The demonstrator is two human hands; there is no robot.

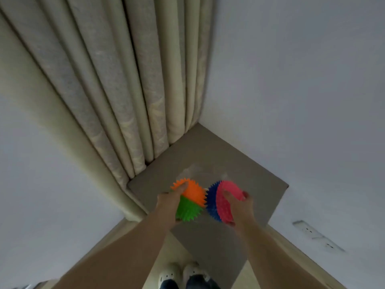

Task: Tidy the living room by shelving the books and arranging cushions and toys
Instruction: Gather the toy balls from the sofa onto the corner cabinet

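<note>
The left hand (169, 202) holds a spiky ball that is orange on top and green below (192, 202). Its fingers curl round the left side of the ball. The right hand (239, 207) holds a spiky ball that is blue and pink (220, 202), with its fingers wrapped round the pink side. Both balls are just below the middle of the frame. They are side by side, so close that their spikes seem to touch.

Both bare arms reach up from the bottom of the frame. Under the balls is a grey square surface (260, 190), tucked into the corner of the room. I cannot tell if the balls rest on it or are held above it.

A long cream curtain (125, 90) hangs in folds at the upper left and comes down to the grey square. A plain white wall (291, 80) fills the right side, with a white socket (312, 232) at the lower right. At the very bottom are two white slippers (181, 273).
</note>
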